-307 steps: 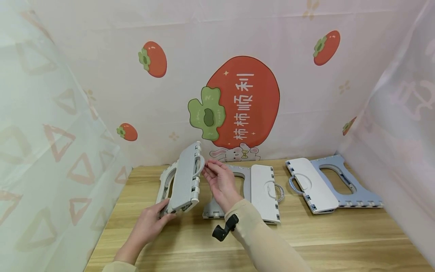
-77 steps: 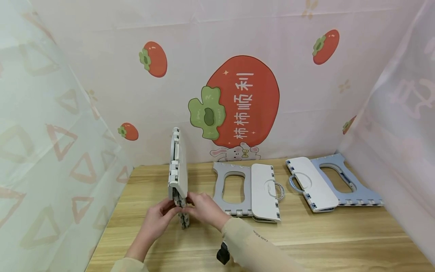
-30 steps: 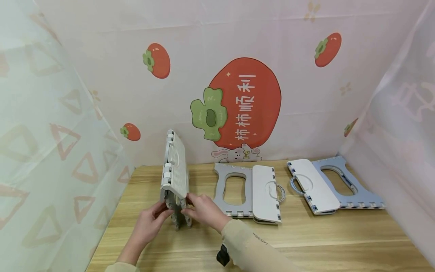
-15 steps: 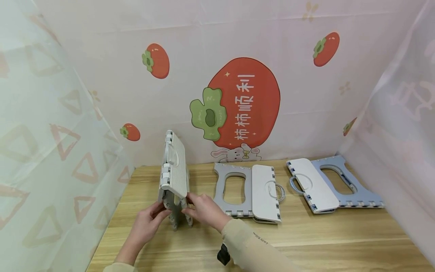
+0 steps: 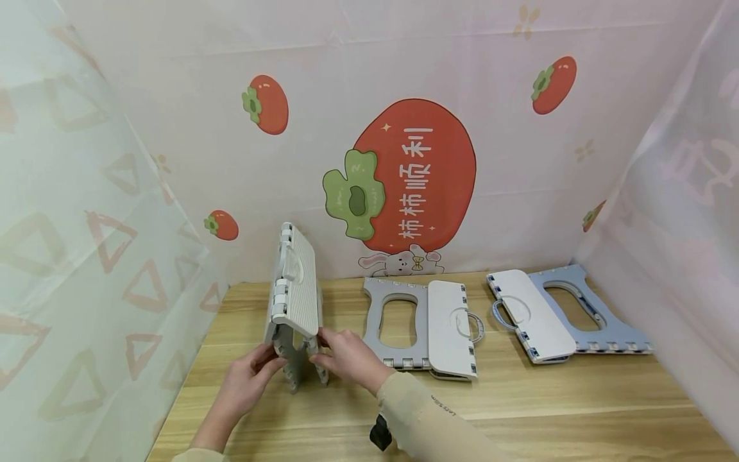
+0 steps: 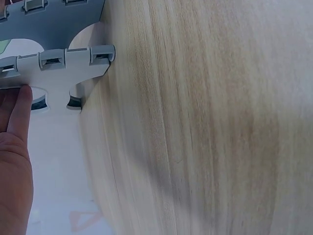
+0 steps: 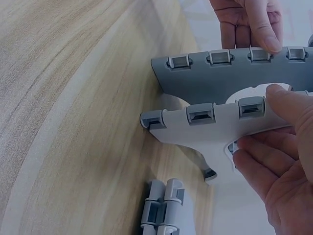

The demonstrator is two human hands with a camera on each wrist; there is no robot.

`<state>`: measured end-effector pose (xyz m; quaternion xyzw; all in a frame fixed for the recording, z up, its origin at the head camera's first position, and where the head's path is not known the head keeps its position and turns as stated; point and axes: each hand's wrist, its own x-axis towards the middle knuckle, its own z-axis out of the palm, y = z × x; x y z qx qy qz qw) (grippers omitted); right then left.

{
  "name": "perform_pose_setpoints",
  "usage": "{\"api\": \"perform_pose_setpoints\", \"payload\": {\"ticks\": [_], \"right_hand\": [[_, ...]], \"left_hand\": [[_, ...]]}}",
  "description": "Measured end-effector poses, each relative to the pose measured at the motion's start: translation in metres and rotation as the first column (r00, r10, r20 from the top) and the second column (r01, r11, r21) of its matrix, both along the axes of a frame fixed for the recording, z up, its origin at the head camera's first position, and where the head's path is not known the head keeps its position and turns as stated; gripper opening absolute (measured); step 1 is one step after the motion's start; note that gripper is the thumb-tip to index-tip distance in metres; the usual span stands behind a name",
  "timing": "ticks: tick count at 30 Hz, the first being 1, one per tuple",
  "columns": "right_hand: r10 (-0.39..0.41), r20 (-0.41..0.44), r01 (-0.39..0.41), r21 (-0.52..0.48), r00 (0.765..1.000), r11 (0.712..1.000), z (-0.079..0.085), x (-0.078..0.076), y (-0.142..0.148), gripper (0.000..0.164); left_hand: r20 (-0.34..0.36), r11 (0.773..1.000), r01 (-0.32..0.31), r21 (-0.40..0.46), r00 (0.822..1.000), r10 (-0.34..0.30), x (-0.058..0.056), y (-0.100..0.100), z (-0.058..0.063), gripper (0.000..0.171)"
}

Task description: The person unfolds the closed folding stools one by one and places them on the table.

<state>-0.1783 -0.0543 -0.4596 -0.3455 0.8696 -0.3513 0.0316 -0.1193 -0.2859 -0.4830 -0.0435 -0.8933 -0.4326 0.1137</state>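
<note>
A white-grey folding stool stands on its legs at the left of the table, partly unfolded. Its ridged top is creased along the middle and the leg panels are apart at the bottom. My left hand pinches the left leg panel's near edge between thumb and fingers. On the near edge of the right leg panel, my right hand grips with the thumb in front and fingers behind. The left wrist view shows only part of the left hand beside a leg panel.
A grey-and-white folding stool lies folded flat just right of my right hand. Farther right lies a blue-and-white one, close to the side curtain. A printed curtain closes off the back of the wooden table.
The stool was tilted and folded ten seconds ago, then upright with its leg panels together. Since then the panels have spread, my left hand drawing leftward while the right stays nearly still.
</note>
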Motion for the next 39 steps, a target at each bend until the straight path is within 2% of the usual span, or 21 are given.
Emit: {"api": "perform_pose_setpoints", "payload": {"ticks": [11, 28, 39], "right_hand": [[-0.003, -0.016, 0.003, 0.017, 1.000, 1.000, 0.001, 0.000, 0.001, 0.035], [-0.015, 0.005, 0.014, 0.026, 1.000, 1.000, 0.000, -0.001, 0.002, 0.039], [-0.010, -0.042, 0.011, 0.031, 0.999, 0.999, 0.000, -0.001, 0.003, 0.034]], "left_hand": [[-0.005, 1.000, -0.006, 0.000, 1.000, 0.006, 0.001, -0.005, 0.001, 0.034], [-0.022, 0.999, -0.022, -0.024, 1.000, 0.021, 0.002, -0.011, 0.001, 0.032], [-0.018, 0.998, -0.028, -0.055, 0.999, 0.027, 0.003, -0.018, -0.003, 0.036]]}}
